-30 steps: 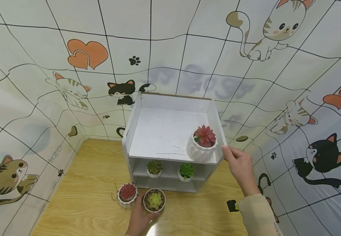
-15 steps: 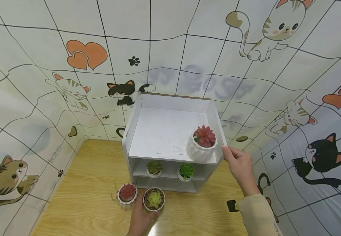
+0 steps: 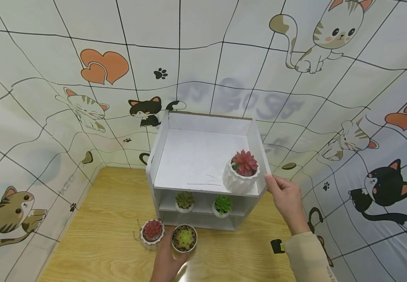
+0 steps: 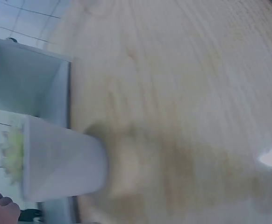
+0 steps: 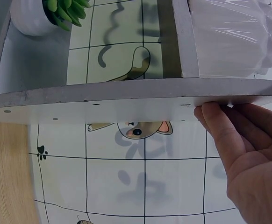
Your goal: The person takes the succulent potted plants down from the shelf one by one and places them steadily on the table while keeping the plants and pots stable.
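My left hand [image 3: 167,256] holds a small white pot with a yellow-green succulent [image 3: 184,238], fingers at its left side and thumb at its front. In the left wrist view the smooth white pot [image 4: 63,158] lies sideways across the picture, with only bits of the hand at the left edge. A white wooden shelf [image 3: 200,156] stands just behind. My right hand [image 3: 287,197] grips the upper edge of its right side panel [image 5: 126,93]. Left of the held pot, a red succulent in a ribbed white pot [image 3: 152,234] sits on the table.
A larger red succulent in a ribbed white pot [image 3: 241,174] stands on the shelf's top at the right front. Two small potted succulents, olive [image 3: 184,199] and bright green [image 3: 222,204], sit on the middle shelf. A black object [image 3: 277,246] lies right on the wooden table [image 3: 115,199].
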A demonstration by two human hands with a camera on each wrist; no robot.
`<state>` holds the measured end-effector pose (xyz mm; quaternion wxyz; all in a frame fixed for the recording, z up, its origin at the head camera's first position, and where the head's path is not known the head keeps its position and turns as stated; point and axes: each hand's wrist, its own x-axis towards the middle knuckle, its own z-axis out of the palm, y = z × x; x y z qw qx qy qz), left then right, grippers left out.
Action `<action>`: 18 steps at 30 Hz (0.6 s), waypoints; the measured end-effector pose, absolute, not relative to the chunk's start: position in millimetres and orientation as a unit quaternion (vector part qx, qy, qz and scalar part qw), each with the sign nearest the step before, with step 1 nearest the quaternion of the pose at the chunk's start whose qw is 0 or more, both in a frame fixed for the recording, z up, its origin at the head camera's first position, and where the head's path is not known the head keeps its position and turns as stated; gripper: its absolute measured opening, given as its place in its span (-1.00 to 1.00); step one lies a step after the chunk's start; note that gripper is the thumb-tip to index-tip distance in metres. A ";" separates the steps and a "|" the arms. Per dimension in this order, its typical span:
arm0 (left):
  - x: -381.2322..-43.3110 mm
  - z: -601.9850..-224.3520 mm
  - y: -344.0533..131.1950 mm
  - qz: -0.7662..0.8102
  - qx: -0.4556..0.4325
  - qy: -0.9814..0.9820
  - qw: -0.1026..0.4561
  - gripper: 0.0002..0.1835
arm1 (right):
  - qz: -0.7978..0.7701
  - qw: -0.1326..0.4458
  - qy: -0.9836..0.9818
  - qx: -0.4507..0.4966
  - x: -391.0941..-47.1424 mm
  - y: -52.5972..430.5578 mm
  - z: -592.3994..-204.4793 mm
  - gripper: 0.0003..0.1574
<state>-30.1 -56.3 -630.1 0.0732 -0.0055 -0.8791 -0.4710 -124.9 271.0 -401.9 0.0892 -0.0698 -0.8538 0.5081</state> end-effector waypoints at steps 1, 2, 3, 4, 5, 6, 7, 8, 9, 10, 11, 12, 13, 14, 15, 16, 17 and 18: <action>-29.8 -624.9 -57.1 -0.466 -0.012 -0.882 0.073 -0.04 | 0.508 0.089 -0.854 -0.071 -124.8 270.9 -401.9 -0.31; -29.5 -619.0 -57.8 -0.462 -0.018 -0.884 0.073 -0.06 | 0.508 0.089 -0.854 -0.071 -124.8 270.8 -402.0 -0.31; -29.4 -612.9 -58.8 -0.458 -0.026 -0.885 0.075 -0.08 | 0.508 0.089 -0.854 -0.071 -124.8 270.8 -402.1 -0.31; -29.8 -606.8 -59.8 -0.456 -0.034 -0.886 0.080 -0.10 | 0.507 0.089 -0.854 -0.070 -124.8 270.8 -402.3 -0.31; -30.2 -600.5 -61.2 -0.452 -0.042 -0.887 0.084 -0.13 | 0.507 0.091 -0.854 -0.069 -124.8 270.9 -402.5 -0.32; -31.0 -594.3 -62.4 -0.453 -0.046 -0.886 0.088 -0.16 | 0.508 0.091 -0.854 -0.068 -124.9 270.9 -402.6 -0.32; -32.0 -587.9 -63.8 -0.455 -0.050 -0.884 0.092 -0.18 | 0.508 0.092 -0.854 -0.068 -125.0 270.9 -402.7 -0.32; -33.0 -581.7 -65.3 -0.459 -0.054 -0.881 0.098 -0.21 | 0.508 0.092 -0.854 -0.067 -125.2 270.9 -402.9 -0.32; -34.3 -575.6 -66.9 -0.464 -0.060 -0.877 0.106 -0.23 | 0.508 0.092 -0.854 -0.067 -125.3 270.9 -402.9 -0.32; -35.8 -569.7 -68.5 -0.468 -0.063 -0.874 0.116 -0.24 | 0.507 0.092 -0.854 -0.066 -125.6 270.9 -403.0 -0.32; -37.2 -563.4 -70.3 -0.469 -0.067 -0.872 0.127 -0.26 | 0.507 0.092 -0.855 -0.066 -125.8 270.9 -402.9 -0.32; -39.0 -557.1 -72.2 -0.468 -0.073 -0.870 0.141 -0.28 | 0.507 0.092 -0.854 -0.067 -125.9 270.9 -403.0 -0.32; -40.9 -550.9 -74.4 -0.464 -0.083 -0.868 0.157 -0.30 | 0.506 0.093 -0.855 -0.067 -126.0 270.9 -403.0 -0.32; -43.0 -545.0 -76.6 -0.459 -0.093 -0.866 0.177 -0.32 | 0.506 0.094 -0.855 -0.068 -126.1 270.9 -403.1 -0.33; -45.5 -538.8 -79.0 -0.458 -0.105 -0.860 0.198 -0.34 | 0.506 0.094 -0.855 -0.068 -126.1 271.0 -403.2 -0.33; -47.9 -532.6 -81.5 -0.457 -0.116 -0.855 0.216 -0.35 | 0.506 0.095 -0.855 -0.068 -126.1 271.0 -403.2 -0.33; -50.3 -526.4 -83.9 -0.460 -0.129 -0.847 0.233 -0.36 | 0.505 0.096 -0.855 -0.068 -126.1 271.0 -403.3 -0.34; -52.7 -520.5 -86.4 -0.465 -0.142 -0.838 0.249 -0.35 | 0.505 0.097 -0.855 -0.067 -126.1 271.0 -403.3 -0.34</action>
